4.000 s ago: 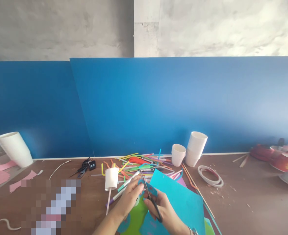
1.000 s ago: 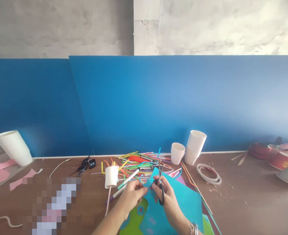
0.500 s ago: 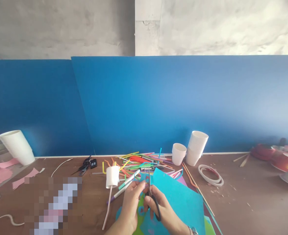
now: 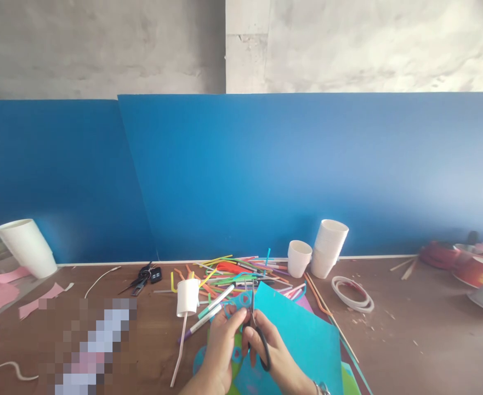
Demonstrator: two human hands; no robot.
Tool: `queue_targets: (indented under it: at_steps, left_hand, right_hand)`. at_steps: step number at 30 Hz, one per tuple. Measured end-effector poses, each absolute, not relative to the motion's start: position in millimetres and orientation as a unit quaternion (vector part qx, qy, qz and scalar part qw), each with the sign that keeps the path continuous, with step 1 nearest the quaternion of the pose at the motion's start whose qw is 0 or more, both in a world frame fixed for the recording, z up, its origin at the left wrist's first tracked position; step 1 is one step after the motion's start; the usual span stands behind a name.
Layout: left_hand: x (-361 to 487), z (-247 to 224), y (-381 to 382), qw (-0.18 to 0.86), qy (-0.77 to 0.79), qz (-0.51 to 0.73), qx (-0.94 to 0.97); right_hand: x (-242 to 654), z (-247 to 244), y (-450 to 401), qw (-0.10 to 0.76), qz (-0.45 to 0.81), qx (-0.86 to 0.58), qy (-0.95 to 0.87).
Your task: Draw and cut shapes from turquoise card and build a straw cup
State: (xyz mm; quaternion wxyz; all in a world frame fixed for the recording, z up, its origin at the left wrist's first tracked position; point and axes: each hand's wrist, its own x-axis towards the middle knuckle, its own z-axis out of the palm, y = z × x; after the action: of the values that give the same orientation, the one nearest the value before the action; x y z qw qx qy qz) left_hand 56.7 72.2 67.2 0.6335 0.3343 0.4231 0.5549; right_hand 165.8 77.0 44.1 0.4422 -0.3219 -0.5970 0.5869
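Note:
My right hand (image 4: 267, 343) grips a pair of scissors (image 4: 262, 351) by the black handles, with its blades pointing away from me and slightly apart. In my left hand (image 4: 225, 340) a small piece of blue paper (image 4: 245, 299) with a ring shape on it is pinched beside the blades. Under and to the right of my hands lies a large sheet of turquoise paper (image 4: 302, 329). Blue paper scraps and green paper are partly hidden below my wrists. Left of my hands stands a white paper cup (image 4: 187, 297) with straws attached.
Loose coloured straws and markers (image 4: 216, 302) lie in a heap beyond my hands. Behind them are a small white cup (image 4: 299, 259) and a stack of white cups (image 4: 329, 249). A tape roll (image 4: 352, 294) lies right, keys (image 4: 145, 277) left. A blue partition (image 4: 241, 181) closes the back.
The blue paper piece has turned and shifted slightly in my left fingers beside the blades. Both hands stay in nearly the same place.

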Motion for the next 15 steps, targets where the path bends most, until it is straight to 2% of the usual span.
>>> queue_targets:
  at_steps: [15]
  left_hand:
    - [55.4, 72.2, 73.7, 0.642, 0.43, 0.546, 0.324]
  right_hand:
    - [165.6, 41.0, 76.6, 0.448, 0.569, -0.346, -0.596]
